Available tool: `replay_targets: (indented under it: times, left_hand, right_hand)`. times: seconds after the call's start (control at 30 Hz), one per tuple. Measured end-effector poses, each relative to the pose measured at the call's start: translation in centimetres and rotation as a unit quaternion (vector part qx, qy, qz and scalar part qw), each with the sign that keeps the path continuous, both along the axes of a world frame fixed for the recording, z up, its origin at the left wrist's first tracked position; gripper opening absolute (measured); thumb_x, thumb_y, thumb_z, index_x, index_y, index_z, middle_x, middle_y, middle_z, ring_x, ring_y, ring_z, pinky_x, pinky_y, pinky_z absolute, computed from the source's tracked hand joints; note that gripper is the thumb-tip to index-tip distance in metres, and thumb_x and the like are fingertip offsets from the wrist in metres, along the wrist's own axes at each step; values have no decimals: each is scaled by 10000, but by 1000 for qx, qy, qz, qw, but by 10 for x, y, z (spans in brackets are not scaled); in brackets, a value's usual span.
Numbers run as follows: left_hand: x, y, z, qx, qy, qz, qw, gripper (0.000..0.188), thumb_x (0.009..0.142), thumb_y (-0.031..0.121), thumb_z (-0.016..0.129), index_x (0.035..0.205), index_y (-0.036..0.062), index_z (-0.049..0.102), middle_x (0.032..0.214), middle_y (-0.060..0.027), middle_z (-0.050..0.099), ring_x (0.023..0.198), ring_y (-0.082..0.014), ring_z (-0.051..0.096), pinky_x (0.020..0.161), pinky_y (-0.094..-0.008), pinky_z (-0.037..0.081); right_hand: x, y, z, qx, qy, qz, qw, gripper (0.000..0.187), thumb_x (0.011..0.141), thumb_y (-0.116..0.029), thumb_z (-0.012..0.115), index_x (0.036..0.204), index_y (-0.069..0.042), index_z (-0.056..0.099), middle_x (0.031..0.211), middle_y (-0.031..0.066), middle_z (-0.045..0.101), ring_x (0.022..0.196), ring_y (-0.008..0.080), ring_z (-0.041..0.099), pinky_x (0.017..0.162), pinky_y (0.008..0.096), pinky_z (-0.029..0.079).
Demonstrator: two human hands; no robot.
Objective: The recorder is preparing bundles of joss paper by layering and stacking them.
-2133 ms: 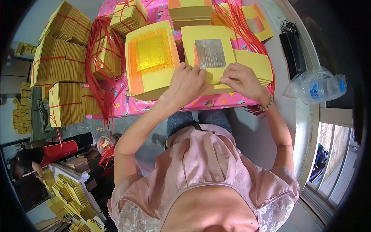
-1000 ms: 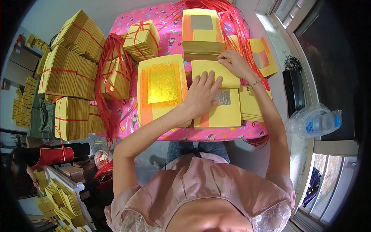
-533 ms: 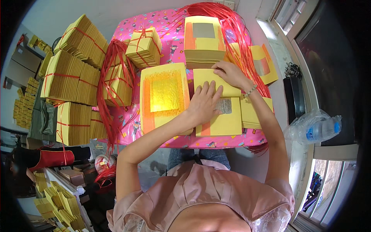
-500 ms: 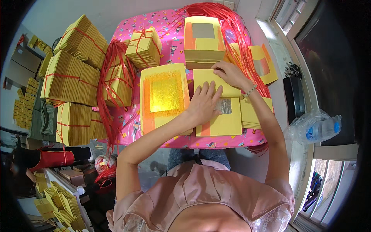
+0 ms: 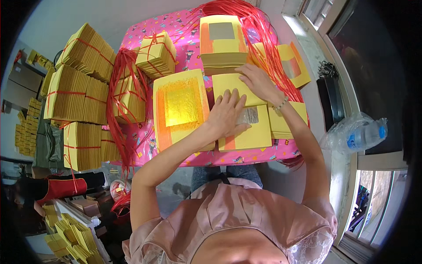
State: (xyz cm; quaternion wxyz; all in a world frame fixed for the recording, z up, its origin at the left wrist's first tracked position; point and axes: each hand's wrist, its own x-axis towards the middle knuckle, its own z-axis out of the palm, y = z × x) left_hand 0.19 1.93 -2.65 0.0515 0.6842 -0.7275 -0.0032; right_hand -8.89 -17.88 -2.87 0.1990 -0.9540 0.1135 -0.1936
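Observation:
My left hand (image 5: 226, 115) lies flat with fingers spread on a yellow paper sheet (image 5: 257, 138), which carries a silver square (image 5: 249, 115) and an orange band. Its fingertips reach onto a plain yellow flap (image 5: 224, 83) covering the sheet's far part. My right hand (image 5: 259, 84), with a beaded bracelet at the wrist, rests on the flap's far right edge, fingers stretched left and slightly bent. Left of my left hand is a larger yellow sheet (image 5: 157, 105) with a gold square. More yellow paper (image 5: 288, 121) is stacked under my right forearm.
A thick yellow paper stack (image 5: 224, 57) stands at the back of the pink table cover (image 5: 189, 53). Red strips (image 5: 274, 61) hang right of it, more (image 5: 125, 101) on the left. Tied yellow bundles (image 5: 77, 92) fill the left side. A bagged plastic bottle (image 5: 367, 137) lies by the window.
The whole view has shifted slightly, so the table sits a little further left. My left hand has slid slightly off the silver square, showing more of it. The right hand has hardly moved.

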Motion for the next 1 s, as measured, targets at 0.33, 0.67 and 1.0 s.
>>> replay_targets:
  times: [0.33,0.67,1.0]
  left_hand:
    - [6,1,-15,-44,12,-8,999,1007,771,668,639,1447,-33,384,1441,-286,373,1332,-466,359,1078,-528,361]
    - [-1,0,-2,-14,-23,-12,1000,1010,752,726,584,1424,-15,445,1312,-206,497,1273,-377,418,1061,-475,357]
    - [-21,20,-5,0,-115,52,992,1012,823,753,510,1414,-67,443,1369,-240,464,1205,-360,464,1087,-456,312]
  right_hand:
    - [-87,82,-3,-94,127,0,987,621,991,-344,506,1482,4,353,1530,200,370,1466,355,264,1200,507,188]
    - [-95,86,-10,-41,155,-12,987,743,991,-463,484,1541,-20,255,1621,190,196,1516,337,128,1222,498,97]
    - [-94,87,-18,-95,133,-9,986,721,990,-513,461,1562,-121,261,1623,200,174,1511,366,126,1209,535,113]
